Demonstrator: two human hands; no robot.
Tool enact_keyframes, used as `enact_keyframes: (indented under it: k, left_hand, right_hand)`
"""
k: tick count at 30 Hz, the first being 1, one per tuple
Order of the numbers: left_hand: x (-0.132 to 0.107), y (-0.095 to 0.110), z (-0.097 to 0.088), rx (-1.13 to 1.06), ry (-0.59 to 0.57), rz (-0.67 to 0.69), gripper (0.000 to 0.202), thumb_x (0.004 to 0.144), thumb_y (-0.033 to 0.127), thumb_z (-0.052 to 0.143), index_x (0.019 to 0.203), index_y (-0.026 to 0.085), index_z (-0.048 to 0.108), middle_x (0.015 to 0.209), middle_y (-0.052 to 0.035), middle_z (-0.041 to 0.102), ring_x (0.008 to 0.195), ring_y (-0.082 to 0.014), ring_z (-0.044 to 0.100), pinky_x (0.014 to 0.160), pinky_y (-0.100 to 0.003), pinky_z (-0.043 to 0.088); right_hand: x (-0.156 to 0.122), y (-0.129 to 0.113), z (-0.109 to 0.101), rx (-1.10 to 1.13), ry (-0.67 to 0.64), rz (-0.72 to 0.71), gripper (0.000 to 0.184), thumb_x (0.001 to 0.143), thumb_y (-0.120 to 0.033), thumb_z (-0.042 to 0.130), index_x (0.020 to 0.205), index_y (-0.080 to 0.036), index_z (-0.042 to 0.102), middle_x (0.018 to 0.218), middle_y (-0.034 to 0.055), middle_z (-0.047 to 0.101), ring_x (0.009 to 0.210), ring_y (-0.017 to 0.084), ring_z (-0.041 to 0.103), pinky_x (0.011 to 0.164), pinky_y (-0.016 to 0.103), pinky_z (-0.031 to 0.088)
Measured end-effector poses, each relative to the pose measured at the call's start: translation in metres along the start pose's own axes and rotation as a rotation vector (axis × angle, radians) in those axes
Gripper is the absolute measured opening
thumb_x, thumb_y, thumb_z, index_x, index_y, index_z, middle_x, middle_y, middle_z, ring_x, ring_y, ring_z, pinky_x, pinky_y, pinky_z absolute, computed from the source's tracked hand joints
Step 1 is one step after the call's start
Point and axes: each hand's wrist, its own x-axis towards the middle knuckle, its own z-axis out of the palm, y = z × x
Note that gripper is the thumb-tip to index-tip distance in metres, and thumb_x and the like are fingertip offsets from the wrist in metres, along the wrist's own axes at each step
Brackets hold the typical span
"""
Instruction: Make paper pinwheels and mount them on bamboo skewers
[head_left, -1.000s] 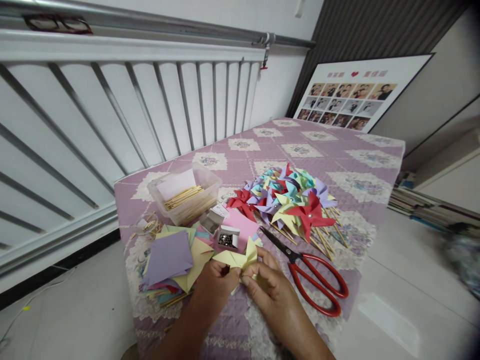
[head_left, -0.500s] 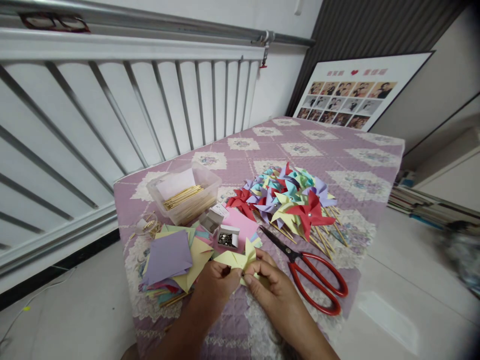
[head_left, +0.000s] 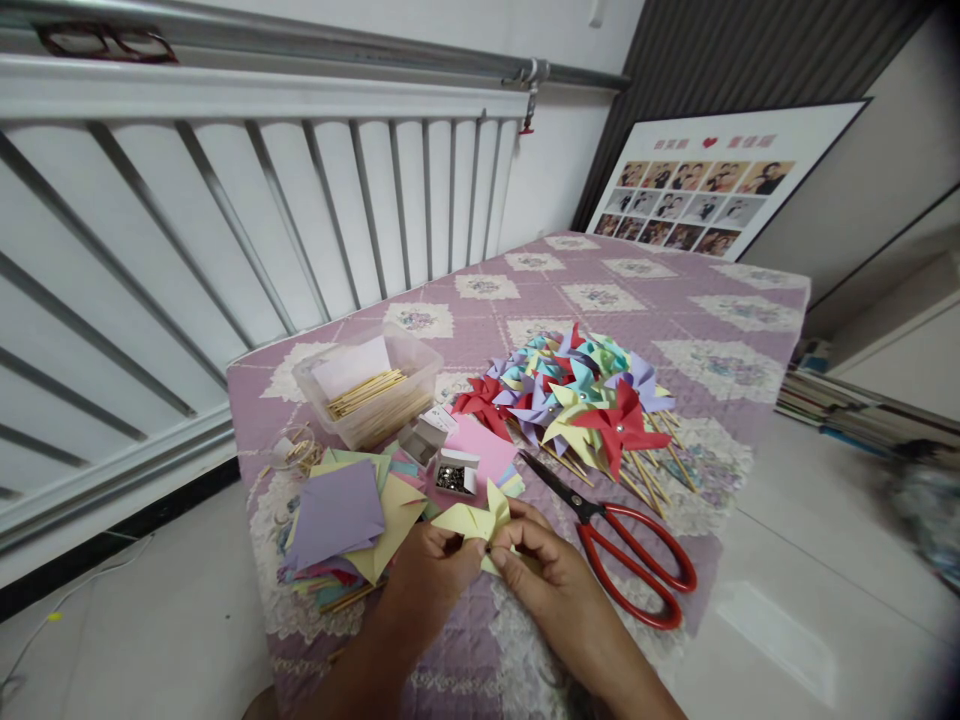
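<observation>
A pale yellow paper pinwheel (head_left: pixel 474 518) is held just above the near part of the table, its blades folded toward the middle. My left hand (head_left: pixel 435 575) is closed on its left side, thumb pressed near the centre. My right hand (head_left: pixel 544 575) pinches at the centre from the right, with more fingers behind the paper. Between the fingertips shows a tiny dark spot, too small to make out. Just beyond the hands sits a small open box of metal studs (head_left: pixel 454 478). Red-handled scissors (head_left: pixel 600 515) lie to the right of my right hand.
Stacked coloured paper squares (head_left: pixel 337 515) lie left of my hands. Behind them stands a clear plastic tub (head_left: pixel 424 372) of wooden sticks. A heap of finished pinwheels (head_left: pixel 574 395) covers the middle right of the tablecloth (head_left: pixel 600 298). A radiator (head_left: pixel 300 200) borders the left side.
My hands keep their grip on the yellow pinwheel and have shifted only very slightly. Everything else stays where it was.
</observation>
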Motion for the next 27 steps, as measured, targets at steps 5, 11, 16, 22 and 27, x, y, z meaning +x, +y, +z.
enact_keyframes:
  k: [5,11,16,22,27]
  left_hand:
    - [0.0,0.002,0.002,-0.025,-0.001,0.046,0.019,0.068,0.032,0.052,0.055,0.019,0.046,0.054,0.0048,0.037,0.053,-0.0095,0.03,0.051,-0.025,0.024]
    - [0.0,-0.003,0.004,0.024,0.08,0.002,0.021,0.067,0.033,0.057,0.052,0.018,0.052,0.05,0.0028,0.045,0.052,-0.0115,0.04,0.049,-0.024,0.029]
    - [0.0,-0.003,0.003,0.035,0.106,-0.03,0.027,0.066,0.036,0.058,0.047,0.019,0.048,0.045,0.0021,0.043,0.055,-0.0142,0.046,0.05,-0.023,0.033]
    - [0.0,0.0,0.004,0.015,0.079,-0.03,0.029,0.065,0.035,0.059,0.045,0.02,0.044,0.047,0.0013,0.046,0.058,-0.0153,0.05,0.051,-0.023,0.036]
    - [-0.001,0.002,0.004,0.0,0.063,-0.037,0.028,0.066,0.033,0.06,0.046,0.02,0.045,0.047,0.0014,0.046,0.056,-0.0146,0.048,0.05,-0.023,0.035]
  right_hand:
    - [-0.001,0.004,0.003,0.102,0.059,0.029,0.02,0.078,-0.036,0.069,0.067,-0.02,0.064,0.116,0.0085,0.061,0.117,0.026,0.053,0.099,0.035,0.039]
    - [0.0,0.013,0.007,0.294,0.079,0.106,0.027,0.073,-0.037,0.074,0.072,-0.022,0.052,0.072,-0.0041,0.059,0.067,0.013,0.054,0.063,0.024,0.041]
    - [0.005,0.02,0.007,0.344,0.083,0.09,0.036,0.07,-0.037,0.078,0.077,-0.024,0.046,0.069,-0.0064,0.057,0.063,0.012,0.053,0.06,0.023,0.04]
    - [0.006,0.019,0.008,0.423,0.082,0.064,0.053,0.067,-0.04,0.081,0.11,-0.025,0.054,0.082,-0.0005,0.069,0.078,0.019,0.065,0.073,0.031,0.049]
    - [0.002,0.011,0.003,0.299,0.0,0.112,0.027,0.074,-0.041,0.076,0.091,-0.021,0.07,0.088,0.0028,0.074,0.085,0.021,0.066,0.082,0.034,0.049]
